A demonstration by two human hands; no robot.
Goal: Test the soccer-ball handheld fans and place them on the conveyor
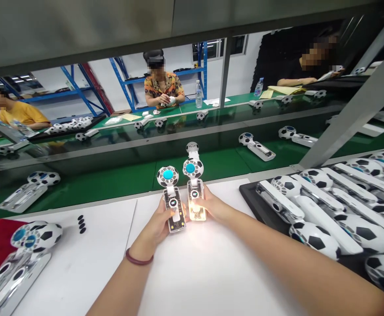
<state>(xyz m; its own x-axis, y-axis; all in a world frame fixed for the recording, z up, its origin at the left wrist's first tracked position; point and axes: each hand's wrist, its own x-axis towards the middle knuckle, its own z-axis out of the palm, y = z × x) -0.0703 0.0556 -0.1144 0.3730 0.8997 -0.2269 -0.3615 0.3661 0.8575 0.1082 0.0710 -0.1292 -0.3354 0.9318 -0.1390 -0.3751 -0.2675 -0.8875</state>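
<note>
So the left hand (160, 221) had its fingers wrapped around a clear-handled fan (172, 197), and the right hand (209, 206) gripped a second fan (195, 193) with its handle glowing, both upright over the white desk (195, 272). Green conveyor belt (113, 184) ran behind, a black tray (254, 197) of soccer-ball fans sat right, and blue shelving (80, 92) lined the far wall.
</note>
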